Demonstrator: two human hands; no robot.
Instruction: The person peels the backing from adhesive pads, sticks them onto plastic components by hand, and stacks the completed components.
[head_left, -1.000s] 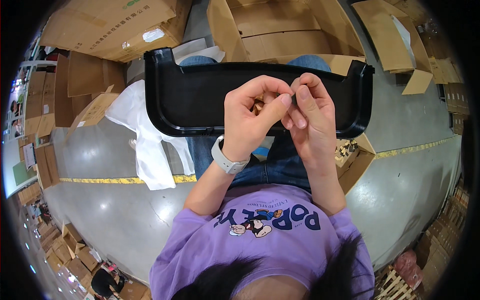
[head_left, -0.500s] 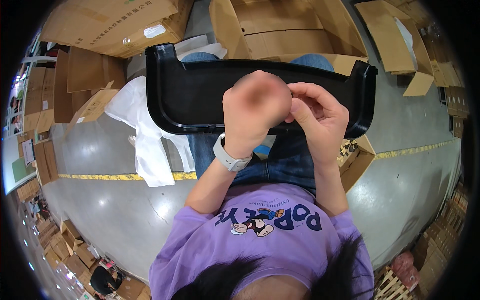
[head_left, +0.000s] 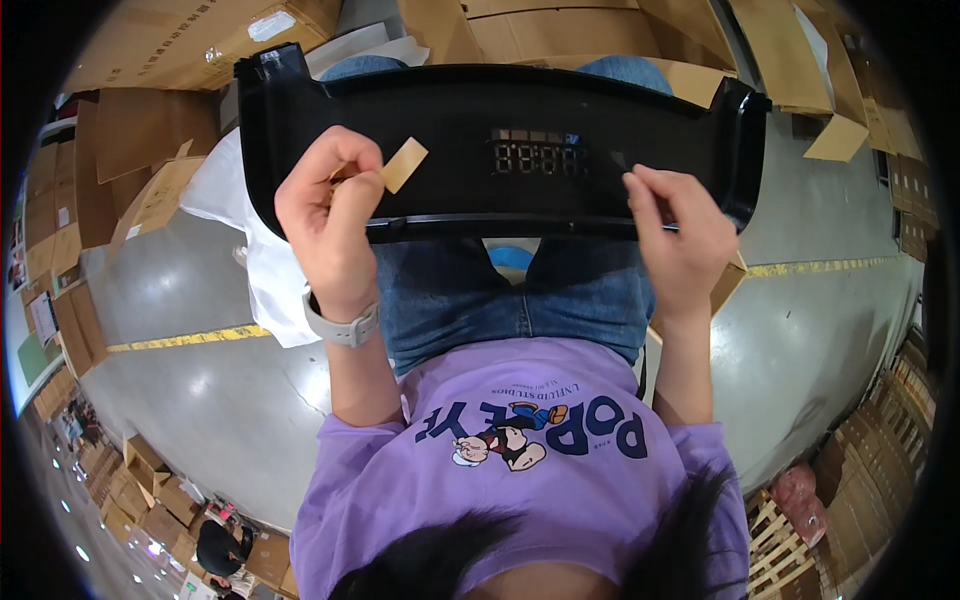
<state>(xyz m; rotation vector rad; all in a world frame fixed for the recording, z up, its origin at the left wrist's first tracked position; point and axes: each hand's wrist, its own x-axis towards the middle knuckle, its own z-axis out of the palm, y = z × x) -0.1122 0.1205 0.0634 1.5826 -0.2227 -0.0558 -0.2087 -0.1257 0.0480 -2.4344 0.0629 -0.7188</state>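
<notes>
A long black plastic panel (head_left: 440, 110) with raised ends and a rim lies across my lap. Near its middle shows a dark display window (head_left: 538, 155) with digit-shaped segments. Over the panel's left part, my left hand (head_left: 335, 225) pinches a small tan strip (head_left: 406, 165) between thumb and fingers. My right hand (head_left: 688, 240) is above the panel's right part, thumb and forefinger pressed together. A faint, see-through bit shows by those fingertips, too unclear to name.
Open cardboard boxes (head_left: 560, 35) stand beyond my knees, with another box (head_left: 150, 130) at the left. White wrapping sheet (head_left: 270, 285) hangs beside my left leg. A yellow floor line (head_left: 190, 340) crosses the grey floor. A person (head_left: 220, 548) is far off at lower left.
My hands, together over the panel's middle before, have moved apart to left and right. The tan strip now shows in my left hand, and the display window is uncovered.
</notes>
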